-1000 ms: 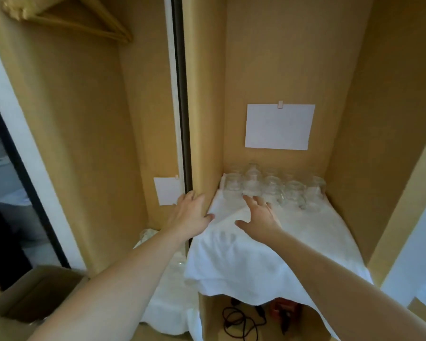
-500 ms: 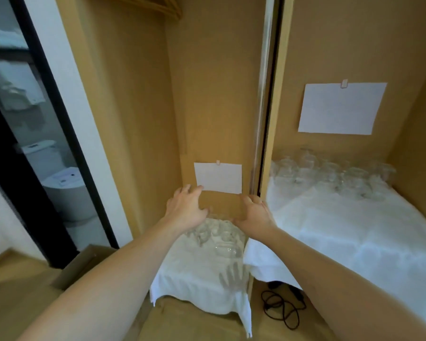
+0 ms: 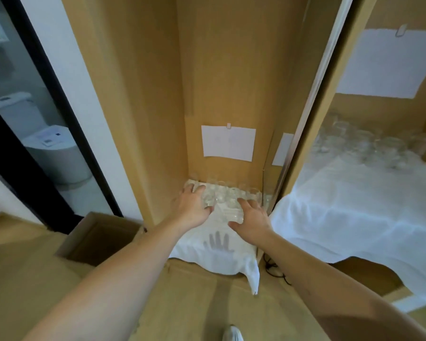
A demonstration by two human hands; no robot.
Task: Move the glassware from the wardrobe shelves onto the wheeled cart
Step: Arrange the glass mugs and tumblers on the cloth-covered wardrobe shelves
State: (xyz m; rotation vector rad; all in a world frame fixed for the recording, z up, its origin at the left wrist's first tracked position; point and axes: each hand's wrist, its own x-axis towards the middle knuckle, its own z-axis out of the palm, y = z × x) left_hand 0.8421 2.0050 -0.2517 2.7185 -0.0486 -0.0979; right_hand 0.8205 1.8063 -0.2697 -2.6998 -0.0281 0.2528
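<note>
1. The left hand [image 3: 193,208] reaches over the glasses [image 3: 223,196] on the white cloth [image 3: 221,252] in the left compartment, fingers spread and relaxed, gripping nothing.
2. The right hand [image 3: 251,219], at four o'clock from the glasses, is spread open; whether its fingertips touch a glass is unclear.
3. More glasses [image 3: 369,143] stand at two o'clock on the right shelf.

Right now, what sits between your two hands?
In the head view, clear glasses on the white cloth sit between the left hand and right hand.
</note>
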